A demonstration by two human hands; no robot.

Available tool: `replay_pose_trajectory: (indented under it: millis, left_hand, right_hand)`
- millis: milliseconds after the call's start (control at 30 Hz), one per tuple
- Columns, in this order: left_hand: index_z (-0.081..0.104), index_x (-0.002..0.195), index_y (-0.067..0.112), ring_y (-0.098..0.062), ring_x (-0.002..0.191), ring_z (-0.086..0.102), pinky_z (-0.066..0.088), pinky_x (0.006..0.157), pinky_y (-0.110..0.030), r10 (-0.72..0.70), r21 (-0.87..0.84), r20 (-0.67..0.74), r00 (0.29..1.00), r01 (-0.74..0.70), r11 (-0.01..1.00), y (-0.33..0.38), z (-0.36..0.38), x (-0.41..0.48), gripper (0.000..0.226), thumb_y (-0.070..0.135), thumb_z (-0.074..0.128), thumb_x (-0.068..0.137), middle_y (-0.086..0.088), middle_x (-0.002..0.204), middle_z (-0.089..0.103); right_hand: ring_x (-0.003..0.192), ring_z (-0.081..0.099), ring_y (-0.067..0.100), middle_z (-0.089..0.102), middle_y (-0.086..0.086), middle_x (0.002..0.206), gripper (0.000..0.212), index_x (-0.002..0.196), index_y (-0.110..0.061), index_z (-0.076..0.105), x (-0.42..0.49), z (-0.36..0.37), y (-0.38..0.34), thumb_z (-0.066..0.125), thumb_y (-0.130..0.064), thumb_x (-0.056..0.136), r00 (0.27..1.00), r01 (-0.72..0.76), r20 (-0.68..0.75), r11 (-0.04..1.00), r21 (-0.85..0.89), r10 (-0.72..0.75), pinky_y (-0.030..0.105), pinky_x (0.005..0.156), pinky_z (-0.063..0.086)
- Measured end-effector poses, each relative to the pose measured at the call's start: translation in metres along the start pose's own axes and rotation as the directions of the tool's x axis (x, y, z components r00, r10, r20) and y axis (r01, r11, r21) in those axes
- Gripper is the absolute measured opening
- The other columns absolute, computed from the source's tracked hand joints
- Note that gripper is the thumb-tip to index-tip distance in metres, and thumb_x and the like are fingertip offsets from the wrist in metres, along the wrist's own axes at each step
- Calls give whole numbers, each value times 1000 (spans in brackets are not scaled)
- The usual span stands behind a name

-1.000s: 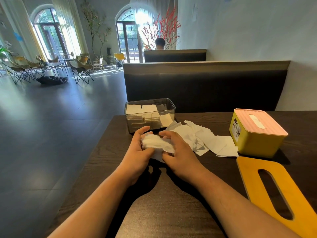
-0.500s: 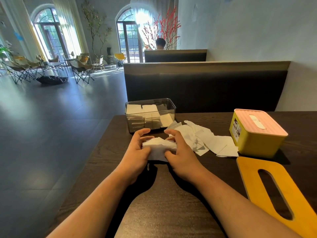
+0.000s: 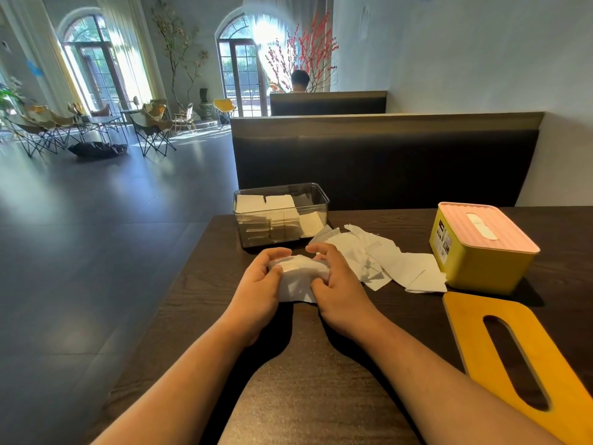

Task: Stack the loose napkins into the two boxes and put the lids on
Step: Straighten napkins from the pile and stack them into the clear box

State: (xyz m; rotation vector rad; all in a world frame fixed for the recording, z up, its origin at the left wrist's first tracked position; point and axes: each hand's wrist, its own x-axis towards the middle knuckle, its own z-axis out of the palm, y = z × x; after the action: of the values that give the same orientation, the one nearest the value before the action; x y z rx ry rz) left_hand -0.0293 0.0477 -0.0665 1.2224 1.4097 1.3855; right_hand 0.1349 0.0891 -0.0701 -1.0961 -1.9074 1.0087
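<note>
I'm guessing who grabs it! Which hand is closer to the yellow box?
Right. The right hand holds the napkin bundle on the side toward the yellow box; the left hand holds its far side.

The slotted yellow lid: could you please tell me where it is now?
In the head view, the slotted yellow lid lies flat on the table, at its near right, just in front of the yellow box.

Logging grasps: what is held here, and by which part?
A bundle of white napkins, by its two ends: left hand round the left end, right hand round the right.
</note>
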Motion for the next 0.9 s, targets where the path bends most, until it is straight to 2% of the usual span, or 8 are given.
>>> replay_pose_trajectory:
  millis: [167,233,333,400,467,633,800,900]
  left_hand:
    - [60,131,32,-21,108,70,60,77,-27,-44,-88,35,998,47,995,2,0,0,33,12,44,110,-1,131,61]
    - [55,135,34,-26,113,68,60,79,-29,-50,-126,83,995,61,990,1,-2,1,41,6,47,105,-1,135,59]
    - [44,142,38,-18,109,69,61,81,-25,5,105,114,993,-17,994,0,-5,-1,57,3,57,99,6,136,55]
    - [40,144,40,-14,104,69,61,80,-24,23,223,103,994,-46,974,1,-6,-1,62,5,62,97,9,132,54]
    - [43,143,37,-9,96,71,60,76,-22,21,250,78,997,-40,968,1,-9,0,59,5,62,98,8,125,57]
    - [47,133,33,-13,104,65,56,74,-23,0,350,73,997,-25,936,0,-15,3,41,12,61,100,6,124,57]
    - [47,128,33,-17,97,69,58,70,-23,-15,296,120,993,-21,955,-2,-14,3,41,11,64,98,0,120,60]
    - [49,122,33,-16,95,68,57,70,-24,-3,306,124,992,-35,951,-2,-15,4,36,10,61,98,-1,117,61]
  right_hand:
    - [132,44,11,39,-12,139,67,148,-45,35,0,0,-1,62,-10,97,1000,-14,26,1000,10,14,19,96,47]
    - [136,41,11,38,-12,145,69,150,-43,32,0,1,-1,61,-10,97,998,-12,55,1000,-29,14,22,104,43]
    - [139,40,10,39,-8,154,63,150,-38,37,1,0,-1,53,-6,99,999,-9,49,998,-69,13,25,111,39]
    - [136,40,8,40,-9,153,59,146,-40,41,1,-3,-1,52,-5,100,998,2,60,996,-89,3,19,105,39]
    - [133,39,7,39,-11,149,57,142,-42,43,1,-5,-2,54,-6,99,997,14,81,994,-109,-5,12,94,38]
    - [133,39,11,39,-8,147,56,146,-35,39,0,-11,-6,60,-18,97,992,31,124,961,-276,3,33,110,43]
    - [121,49,13,46,-7,137,46,140,-33,44,-1,-13,-8,59,-19,98,992,67,122,961,-269,-35,33,102,49]
    - [127,48,13,43,-7,147,56,147,-35,39,-1,-13,-8,63,-28,97,992,88,110,937,-338,-54,36,104,50]
